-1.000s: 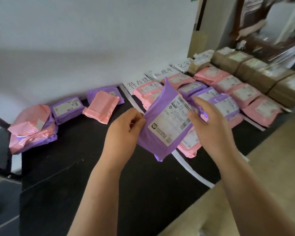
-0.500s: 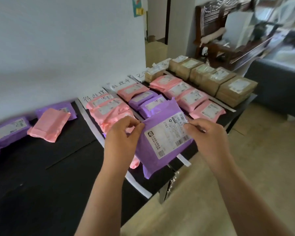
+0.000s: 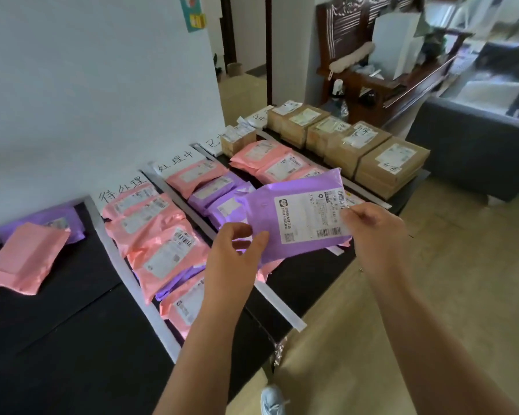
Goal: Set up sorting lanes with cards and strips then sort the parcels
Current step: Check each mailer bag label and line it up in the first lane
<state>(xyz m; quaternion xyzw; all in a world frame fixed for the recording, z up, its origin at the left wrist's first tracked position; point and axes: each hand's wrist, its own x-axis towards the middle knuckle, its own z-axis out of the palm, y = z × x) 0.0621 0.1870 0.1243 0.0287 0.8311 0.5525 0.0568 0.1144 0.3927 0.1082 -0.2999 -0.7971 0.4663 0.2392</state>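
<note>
**Purple parcel in both hands above the lanes, not yet laid down**

Black table [image 3: 72, 339] along a white wall [image 3: 87, 85], cut by white strips [image 3: 126, 271] into lanes running from near edge to wall; at each lane's head, a handwritten card [image 3: 122, 190]; far right, a row of cardboard boxes [image 3: 387, 163]; nearer in, lanes of pink parcels [image 3: 162, 259] and lane purple parcels [image 3: 213, 190], lying flat; left of the first strip, a loose pink parcel [image 3: 24, 259], seemingly unsorted.

Held purple parcel [image 3: 267, 211] raised clear of the table, touching nothing below; long axis crosswise to the lanes, tilted up toward the right; shipping label [image 3: 309, 217] facing up.

Left hand [image 3: 231, 265] pinching the lower left corner, thumb on top; right hand [image 3: 378, 235] pinching the right edge over the label.

Hanging over the middle lanes; lane purple parcels just behind and below, nearer the left hand; boxes nearer the right hand. Likely a label check before choosing a lane; probably needing the long axis turned along the lane before setting down.
</note>
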